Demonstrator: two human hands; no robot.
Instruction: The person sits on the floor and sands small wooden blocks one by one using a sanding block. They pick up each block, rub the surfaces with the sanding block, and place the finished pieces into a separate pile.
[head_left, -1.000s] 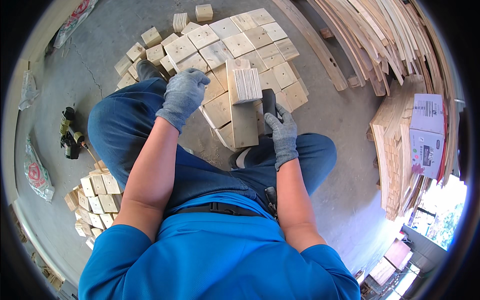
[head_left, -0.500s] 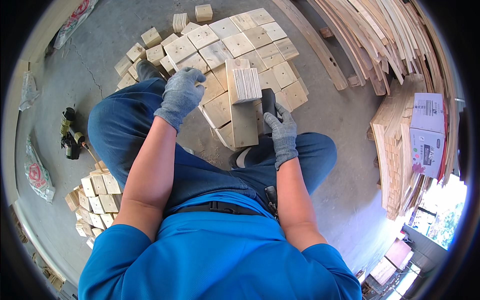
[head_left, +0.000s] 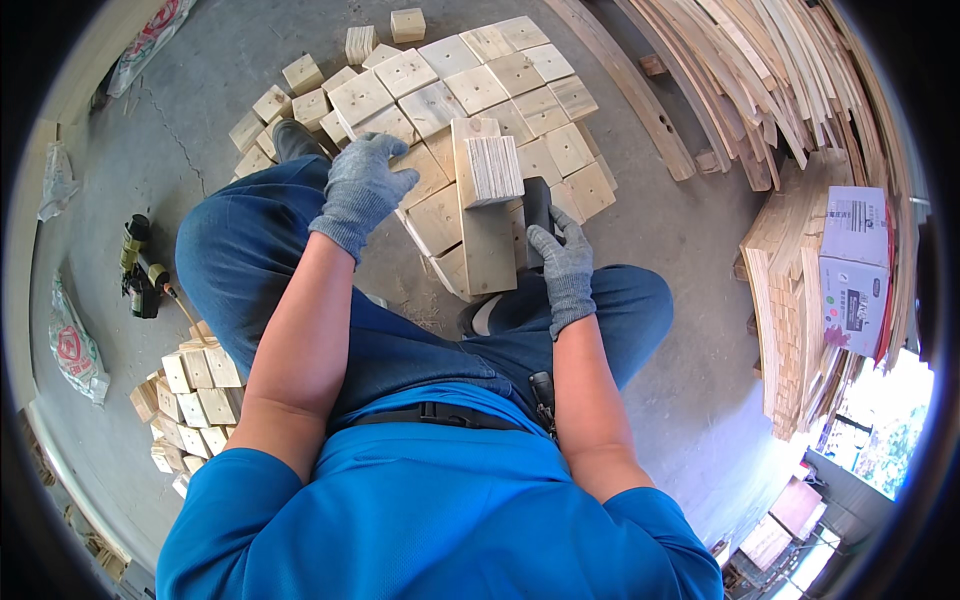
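1. My right hand [head_left: 562, 262], in a grey knit glove, is wrapped around a dark tool [head_left: 537, 205] whose handle stands just right of the upright wooden plank [head_left: 487, 240].
2. My left hand [head_left: 362, 188], gloved the same, hovers with fingers spread and loose, holding nothing, just above my left knee and near the left edge of the wood.
3. The plank stands tilted between my knees, and a short ribbed block [head_left: 494, 170] sits against its upper end.
4. Beyond it, square wooden blocks [head_left: 470, 70] lie packed side by side on the concrete floor [head_left: 200, 120].
5. A second heap of small blocks [head_left: 190, 400] lies by my left hip.
6. A green and black power tool [head_left: 135, 265] rests on the floor, well to my left.
7. Long slats [head_left: 760, 70] are stacked to my right, with a cardboard box [head_left: 852, 260] on a lower stack.
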